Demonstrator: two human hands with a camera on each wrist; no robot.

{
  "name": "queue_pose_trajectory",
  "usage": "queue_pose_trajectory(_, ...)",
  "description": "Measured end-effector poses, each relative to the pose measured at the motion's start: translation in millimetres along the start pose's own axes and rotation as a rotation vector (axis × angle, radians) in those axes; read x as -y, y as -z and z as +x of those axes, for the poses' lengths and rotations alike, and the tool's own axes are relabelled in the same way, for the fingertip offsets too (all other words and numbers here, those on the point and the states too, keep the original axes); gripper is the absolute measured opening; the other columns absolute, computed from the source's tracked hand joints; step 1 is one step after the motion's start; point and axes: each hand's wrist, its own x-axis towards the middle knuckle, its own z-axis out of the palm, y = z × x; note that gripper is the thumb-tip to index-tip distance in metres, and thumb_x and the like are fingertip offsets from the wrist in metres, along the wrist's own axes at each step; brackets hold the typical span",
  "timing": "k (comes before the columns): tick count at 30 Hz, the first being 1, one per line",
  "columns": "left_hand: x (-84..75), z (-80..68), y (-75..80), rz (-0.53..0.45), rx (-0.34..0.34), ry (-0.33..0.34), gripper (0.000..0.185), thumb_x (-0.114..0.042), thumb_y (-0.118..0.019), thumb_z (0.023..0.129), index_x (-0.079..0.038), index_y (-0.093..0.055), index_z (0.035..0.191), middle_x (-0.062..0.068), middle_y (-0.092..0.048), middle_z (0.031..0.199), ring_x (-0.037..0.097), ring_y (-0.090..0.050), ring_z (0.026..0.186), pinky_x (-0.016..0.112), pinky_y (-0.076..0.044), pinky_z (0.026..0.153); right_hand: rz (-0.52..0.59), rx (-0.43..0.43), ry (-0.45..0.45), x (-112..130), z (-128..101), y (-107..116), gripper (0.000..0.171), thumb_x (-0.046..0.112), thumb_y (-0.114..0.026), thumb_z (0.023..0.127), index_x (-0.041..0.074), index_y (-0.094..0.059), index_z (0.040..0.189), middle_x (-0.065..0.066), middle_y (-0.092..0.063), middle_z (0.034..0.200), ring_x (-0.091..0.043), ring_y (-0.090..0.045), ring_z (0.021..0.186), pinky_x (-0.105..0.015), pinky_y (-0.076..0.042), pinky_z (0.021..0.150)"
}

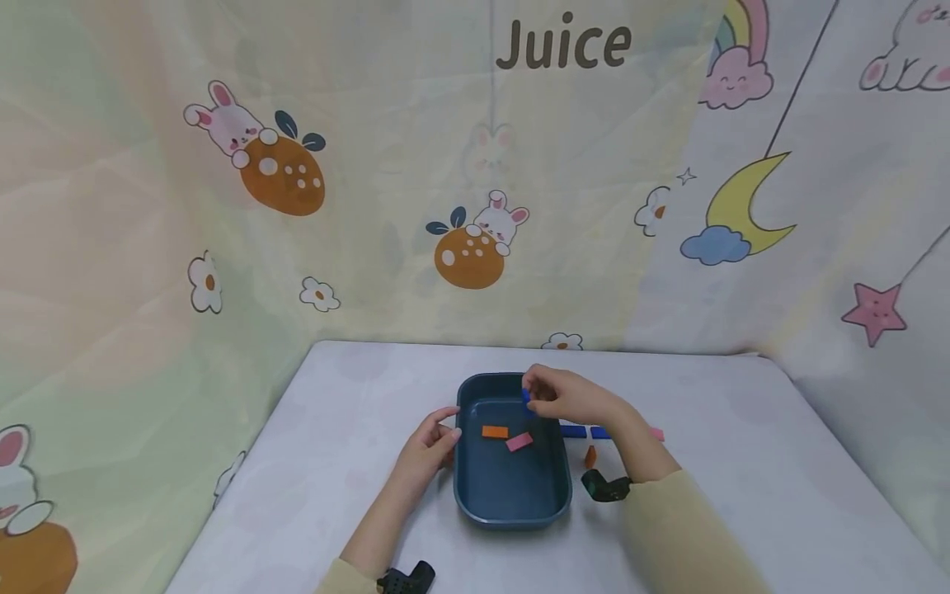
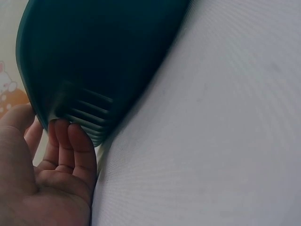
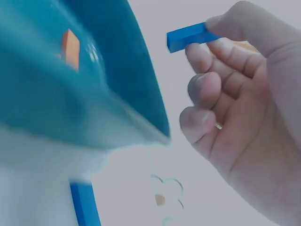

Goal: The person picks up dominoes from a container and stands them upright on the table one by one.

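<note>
A dark blue-green plastic basin (image 1: pixel 512 495) stands on the table, with an orange block (image 1: pixel 495 431) and a pink block (image 1: pixel 519 442) lying on its floor. My left hand (image 1: pixel 426 445) holds the basin at its left side. In the left wrist view, the thumb is at the rim while curled fingers (image 2: pixel 82 146) touch the ridged outer wall. Over the basin's far right corner, my right hand (image 1: pixel 567 396) pinches a small blue block (image 3: pixel 190 36) between thumb and fingertips. The block's free end points outward, and its other end is hidden by the thumb.
Right of the basin lie two blue blocks (image 1: pixel 573 431), an orange block (image 1: pixel 590 456) and a pink block (image 1: pixel 657 434), partly behind the right forearm. The white tabletop (image 1: pixel 356 388) meets a printed cloth backdrop (image 1: pixel 386 165) at its back and sides.
</note>
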Motion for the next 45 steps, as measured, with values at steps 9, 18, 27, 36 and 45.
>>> queue_pose_trajectory(9,1.7,-0.3,2.1,0.004,-0.01,0.004,0.043,-0.039,-0.064,0.095,-0.035,-0.053,0.137,0.008,-0.061,0.102,0.023,-0.062,0.087,0.032,-0.052,0.08,0.096,-0.131,-0.055,-27.1,-57.9,15.5,0.02,0.02,-0.066,0.095,0.016,-0.055,0.111,-0.004,-0.057,0.094,-0.02,-0.055,0.08,-0.027,-0.051,0.069)
queue_pose_trajectory(18,4.3,0.3,3.1,0.005,-0.017,-0.001,0.043,-0.038,-0.064,0.096,-0.034,-0.054,0.137,0.009,-0.061,0.102,0.023,-0.061,0.087,0.033,-0.052,0.079,0.073,-0.206,-0.147,-63.3,-102.9,3.3,0.024,0.023,-0.066,0.095,0.018,-0.052,0.114,-0.002,-0.055,0.091,-0.013,-0.054,0.079,-0.023,-0.048,0.067)
queue_pose_trajectory(27,2.5,1.1,2.2,-0.013,-0.013,-0.006,0.042,-0.038,-0.065,0.095,-0.036,-0.054,0.136,0.008,-0.061,0.102,0.023,-0.062,0.086,0.033,-0.052,0.078,0.087,-0.225,-0.222,-94.7,-120.5,-15.6,0.025,0.02,-0.066,0.094,0.017,-0.054,0.116,-0.003,-0.056,0.091,-0.012,-0.054,0.078,-0.025,-0.047,0.063)
queue_pose_trajectory(36,5.1,2.9,1.5,-0.018,-0.004,-0.006,0.044,-0.039,-0.066,0.094,-0.036,-0.054,0.136,0.008,-0.061,0.101,0.023,-0.062,0.086,0.033,-0.052,0.079,0.051,-0.232,-0.229,-105.9,-125.8,-21.7,0.026,0.017,-0.068,0.092,0.015,-0.054,0.114,-0.002,-0.056,0.089,-0.009,-0.053,0.075,-0.023,-0.046,0.062)
queue_pose_trajectory(45,4.8,2.0,0.8,0.001,-0.005,-0.012,0.043,-0.039,-0.065,0.095,-0.035,-0.054,0.137,0.008,-0.061,0.102,0.023,-0.062,0.086,0.033,-0.052,0.078,0.011,-0.218,-0.255,-107.7,-124.9,-23.4,0.024,0.013,-0.068,0.091,0.015,-0.055,0.111,0.0,-0.057,0.092,-0.008,-0.053,0.078,-0.022,-0.046,0.064)
